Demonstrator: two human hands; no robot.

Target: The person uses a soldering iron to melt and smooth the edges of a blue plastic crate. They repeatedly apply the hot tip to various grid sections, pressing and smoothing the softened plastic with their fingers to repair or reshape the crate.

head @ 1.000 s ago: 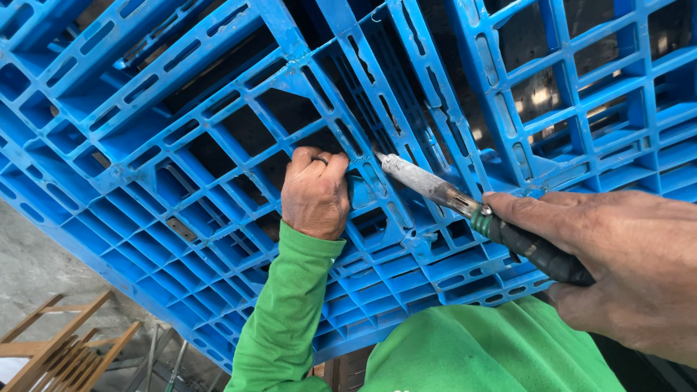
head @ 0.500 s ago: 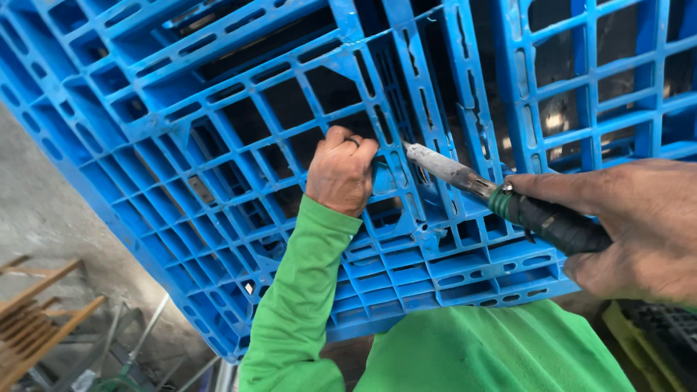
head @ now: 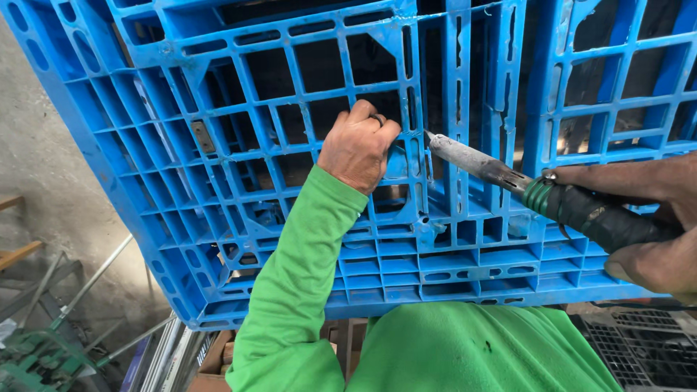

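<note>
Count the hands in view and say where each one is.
2. The left hand grips a rib of the blue pallet near the middle. The right hand, at the right edge, holds a dark-handled metal tool whose tip meets the pallet.

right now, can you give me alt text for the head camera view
A person's left hand, in a green sleeve, grips the grid of a blue plastic pallet while the right hand holds a dark-handled tool with its metal tip against a pallet rib.

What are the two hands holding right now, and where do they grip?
The right hand grips a soldering-iron-like tool by its dark handle. The left hand hooks its fingers around a rib of the blue plastic pallet.
</note>
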